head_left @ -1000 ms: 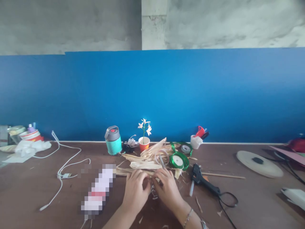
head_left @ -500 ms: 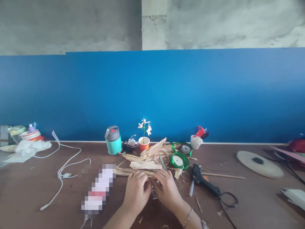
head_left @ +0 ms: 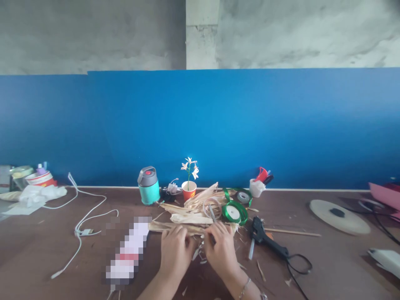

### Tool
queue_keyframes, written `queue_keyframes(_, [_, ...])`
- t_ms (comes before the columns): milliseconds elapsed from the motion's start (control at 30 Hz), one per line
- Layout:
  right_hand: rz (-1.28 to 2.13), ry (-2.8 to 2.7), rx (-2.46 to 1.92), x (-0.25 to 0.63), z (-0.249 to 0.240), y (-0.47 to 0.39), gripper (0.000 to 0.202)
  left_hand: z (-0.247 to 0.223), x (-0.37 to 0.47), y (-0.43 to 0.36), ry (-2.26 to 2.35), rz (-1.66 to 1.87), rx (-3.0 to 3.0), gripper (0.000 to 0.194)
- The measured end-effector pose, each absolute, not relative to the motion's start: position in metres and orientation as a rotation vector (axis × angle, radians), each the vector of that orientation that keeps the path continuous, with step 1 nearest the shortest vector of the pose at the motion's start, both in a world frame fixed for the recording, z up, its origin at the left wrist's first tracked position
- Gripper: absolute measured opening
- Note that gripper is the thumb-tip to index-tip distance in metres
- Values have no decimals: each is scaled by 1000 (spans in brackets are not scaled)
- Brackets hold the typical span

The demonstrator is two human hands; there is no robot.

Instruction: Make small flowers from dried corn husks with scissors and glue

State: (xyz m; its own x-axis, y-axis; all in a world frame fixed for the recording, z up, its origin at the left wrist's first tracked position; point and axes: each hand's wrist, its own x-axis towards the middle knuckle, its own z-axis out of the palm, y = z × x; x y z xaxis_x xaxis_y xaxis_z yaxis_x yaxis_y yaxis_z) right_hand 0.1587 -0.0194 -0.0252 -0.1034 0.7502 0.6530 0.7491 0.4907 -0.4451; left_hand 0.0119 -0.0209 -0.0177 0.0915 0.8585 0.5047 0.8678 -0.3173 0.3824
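Observation:
Dry, pale husk strips lie in a pile at the middle of the brown table. Just in front of them, my left hand has its fingers curled at the near strip; what they pinch is too small to make out. My right hand is closed on the near end of a pair of scissors, whose other end points away over the pile. Small scraps lie between the hands. Behind the pile a paper cup holds a stem with pale flowers.
Green ribbon rolls lie right of the pile. Farther right are a black glue gun, a thin stick and a round lid. A turquoise flask, a blurred-out pale object and white cables are left.
My hands have moved apart, the left one slightly to the left. More scraps show between them.

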Motion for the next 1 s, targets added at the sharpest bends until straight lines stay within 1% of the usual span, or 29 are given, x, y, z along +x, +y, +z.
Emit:
queue_keyframes(133, [85,-1860,-1250,164,-27,-15,19,-11,9,-20,-1800,-1196,-2385,11])
queue_keyframes(167, [119,-1873,-1245,164,-27,-15,18,-10,10,-21,-1770,-1232,-2433,12])
queue_keyframes(233, [174,-1899,-1234,163,-27,-15,17,-9,12,-22,-1708,-1272,-2520,19])
queue_keyframes(267, [195,-1913,-1227,162,-26,-15,16,-9,13,-23,-1684,-1275,-2547,19])
queue_keyframes(367, [218,-1943,-1222,161,-24,-17,16,-13,14,-22,-1643,-1247,-2553,8])
queue_keyframes(500, [186,-1971,-1221,162,-21,-19,11,-15,12,-21,-1596,-1209,-2528,13])
queue_keyframes(800, [95,-1981,-1233,158,-20,-21,15,-12,15,-24,-1555,-1030,-2526,18])
queue_keyframes(1000, [6,-1883,-1268,155,-25,-21,16,-12,18,-24,-1547,-1039,-2463,21])
